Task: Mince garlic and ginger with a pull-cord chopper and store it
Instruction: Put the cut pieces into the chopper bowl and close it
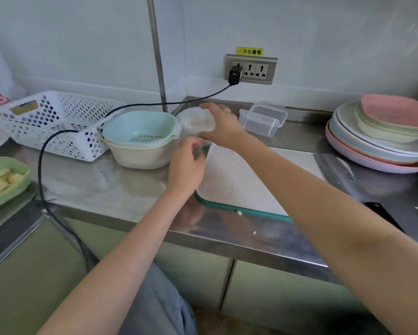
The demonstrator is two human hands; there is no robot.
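**Both hands on a clear plastic chopper at mid-frame**

Nearest the viewer, the steel counter (pixel 121 189) edge runs across the lower half of the frame, with a white cutting board (pixel 246 182) edged in green just right of centre and a cleaver (pixel 333 170) lying at its right side.

Above the board's upper left corner, the left hand (pixel 186 165) curls its fingers round the lower part of the pull-cord chopper (pixel 198 124), apparently its clear bowl, though the plastic is blurred and hard to trace. The right hand (pixel 221 125) spans the whitish lid from the right, thumb on the far rim and fingers on the near rim; whether it clamps or merely rests there I cannot tell for certain, but the fingers are bent round the lid.

The chopper looks light, stiff and smooth, so probably slippery if wet. It likely wants one hand bracing the bowl low down and the other gripping the lid by its rim, clear of any blade inside.

Just left stands a blue colander (pixel 140 126) nested in a cream bowl. Right of the chopper, toward the wall, sits a clear lidded storage box (pixel 263 119), likely where the mince goes. A green tray of pale slices (pixel 2 180) shows at the left edge.
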